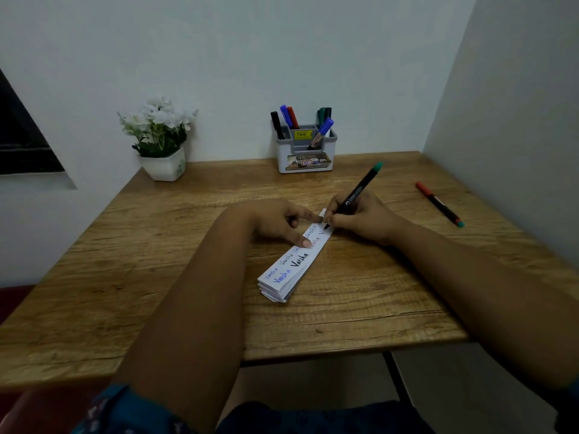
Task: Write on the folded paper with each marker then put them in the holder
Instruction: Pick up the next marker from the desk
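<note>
On folded paper (293, 261): R hand (360, 219) grip holds green marker (357, 192), L hand (282, 222) fingers flat.

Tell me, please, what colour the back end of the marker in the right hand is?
Teal green, on the marker; head view.

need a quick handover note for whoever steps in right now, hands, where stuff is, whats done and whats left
Right hand grips the green-capped marker, tip on the far end of the folded paper. Left hand presses the paper flat with straight fingers.
Holder at the back of the table already has six markers.
Done: several words written in different colours.
Left: finish this word, put the marker in the holder, then handle the red-capped marker lying at the right.
</note>
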